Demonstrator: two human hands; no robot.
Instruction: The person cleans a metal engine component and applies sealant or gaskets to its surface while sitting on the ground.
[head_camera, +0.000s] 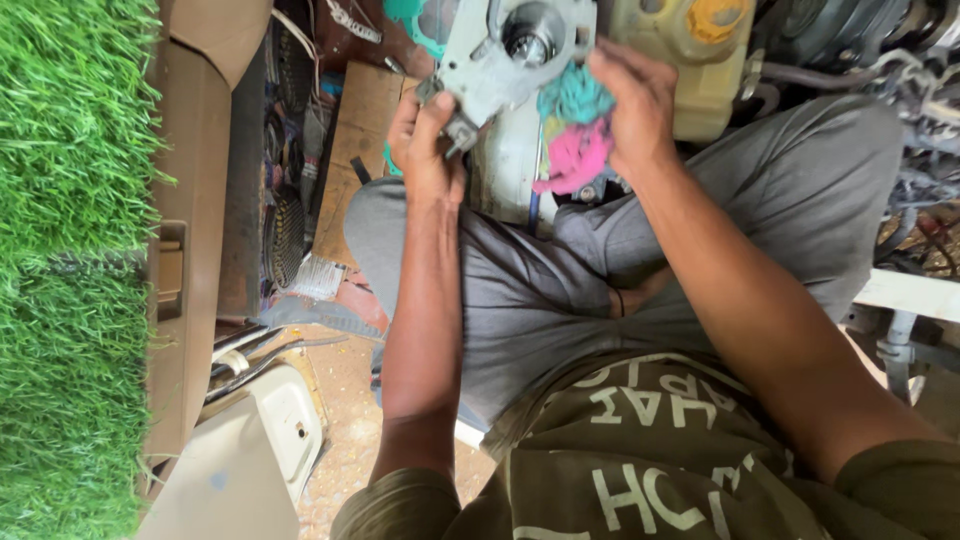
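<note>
Seated person, grey-trousered knees nearest; above them the left hand (428, 150) has its fingers clamped on the lower edge of a grey metal housing (505, 50), while the right hand (630, 105) presses a teal-and-pink rag (575, 130) to its face. The casting looks heavy, rigid, possibly greasy; its flange edges seem the surest hold. Beyond, a yellow-capped tank (690, 50) crowds it; left lies freer room.

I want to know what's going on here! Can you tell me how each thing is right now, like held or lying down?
Grey metal part: held up, gripped at its lower left corner.
Left hand: closed on the metal part.
Right hand: pressing the rag against the part.
Pink and teal rag: bunched up, hanging down.
Yellowish tank: cap on.
Brush: lying flat.
</note>
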